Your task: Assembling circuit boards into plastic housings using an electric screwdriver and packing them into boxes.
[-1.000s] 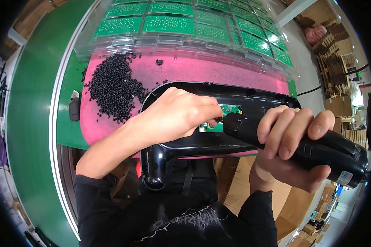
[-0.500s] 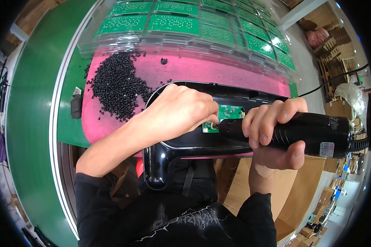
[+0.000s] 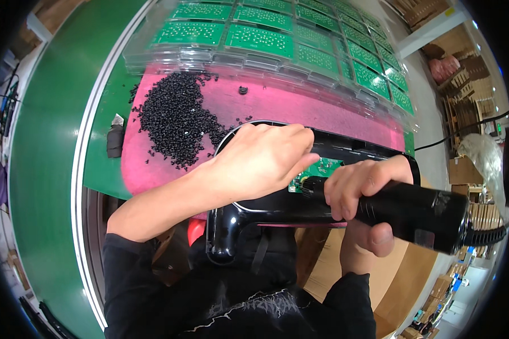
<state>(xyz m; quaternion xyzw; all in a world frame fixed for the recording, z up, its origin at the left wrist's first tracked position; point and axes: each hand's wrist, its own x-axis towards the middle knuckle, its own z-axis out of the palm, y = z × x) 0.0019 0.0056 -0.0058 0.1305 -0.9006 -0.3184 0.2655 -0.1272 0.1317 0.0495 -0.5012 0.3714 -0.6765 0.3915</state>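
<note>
Fingers of the right hand [image 3: 370, 179] clamp the black driver [image 3: 415, 213], of the left hand [image 3: 268, 155] I cannot tell; the green board [image 3: 326, 167] inside the black shell [image 3: 285, 212] seems fragile, best held by edges.

curved black plastic housing [image 3: 285, 213]: glossy, smooth
black cylindrical plastic power tool [image 3: 413, 212]: low sheen, smooth
flat pink mat [image 3: 300, 107]: matt, cloth-like
clear rectangular plastic trays [image 3: 169, 65]: shiny, see-through
brown cardboard box [image 3: 345, 263]: matt paper

the right hand [image 3: 363, 189] grips a black electric screwdriver [image 3: 421, 213].
</note>
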